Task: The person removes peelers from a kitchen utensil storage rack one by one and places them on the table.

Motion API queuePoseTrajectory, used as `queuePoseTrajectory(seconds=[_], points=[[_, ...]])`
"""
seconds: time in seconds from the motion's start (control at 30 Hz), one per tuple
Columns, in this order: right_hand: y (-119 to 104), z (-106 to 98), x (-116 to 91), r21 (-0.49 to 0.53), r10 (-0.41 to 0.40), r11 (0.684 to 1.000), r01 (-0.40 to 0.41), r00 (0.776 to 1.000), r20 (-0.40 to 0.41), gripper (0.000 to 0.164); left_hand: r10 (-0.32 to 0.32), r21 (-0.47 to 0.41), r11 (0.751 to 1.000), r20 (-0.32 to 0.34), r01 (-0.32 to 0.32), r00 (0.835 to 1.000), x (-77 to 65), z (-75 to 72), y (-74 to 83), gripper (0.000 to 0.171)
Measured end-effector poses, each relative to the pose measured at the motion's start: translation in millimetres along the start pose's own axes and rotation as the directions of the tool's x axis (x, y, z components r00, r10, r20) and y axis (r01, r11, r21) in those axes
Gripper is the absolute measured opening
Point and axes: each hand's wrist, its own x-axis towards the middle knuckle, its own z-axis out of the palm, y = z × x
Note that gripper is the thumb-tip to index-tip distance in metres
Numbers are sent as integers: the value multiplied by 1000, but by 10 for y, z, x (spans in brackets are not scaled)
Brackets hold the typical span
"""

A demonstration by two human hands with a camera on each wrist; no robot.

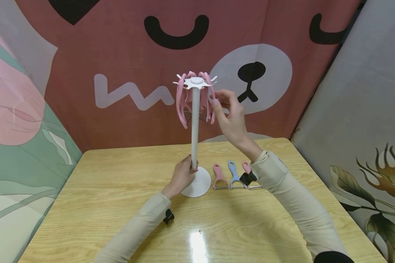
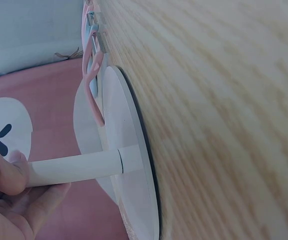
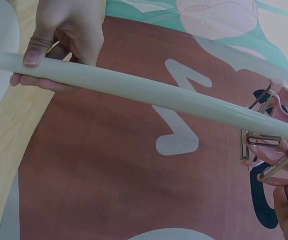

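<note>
A white stand with a round base (image 1: 197,182) and an upright pole (image 1: 195,128) stands on the table. Several pink peelers (image 1: 181,102) hang from the hooked white top (image 1: 196,83). Low on the pole, my left hand (image 1: 182,173) grips it just above the base; the left wrist view shows the thumb and fingers wrapped round the pole (image 2: 73,169). My right hand (image 1: 232,118) is up at the right side of the top, pinching a hanging pink peeler (image 1: 213,106) between thumb and fingers. In the right wrist view only some right fingertips (image 3: 286,205) show against that peeler.
Right of the base, a pink peeler (image 1: 218,171), a blue peeler (image 1: 232,170) and another pink peeler (image 1: 246,167) lie in a row on the wooden table (image 1: 118,182). My right sleeve partly covers the last one. Printed curtains (image 1: 135,120) hang behind and beside the table.
</note>
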Motion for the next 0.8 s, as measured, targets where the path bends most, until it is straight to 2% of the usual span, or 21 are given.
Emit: queuePoseTrajectory(seconds=[0.1, 0.3, 0.6, 0.8], points=[[7, -1, -6, -6, -7, 1000, 7, 1000, 2, 24, 11, 0, 1000, -6, -11, 1000, 0, 4, -3, 17], [-24, 6, -17, 7, 14, 1000, -14, 1000, -1, 26, -13, 3, 1000, 10, 13, 1000, 2, 3, -5, 16], [-362, -3, 25, -5, 12, 1000, -12, 1000, -9, 23, -21, 4, 1000, 15, 21, 1000, -4, -2, 2, 16], [-377, -6, 16, -3, 19, 1000, -19, 1000, -16, 22, -20, 13, 1000, 17, 20, 1000, 5, -2, -4, 16]])
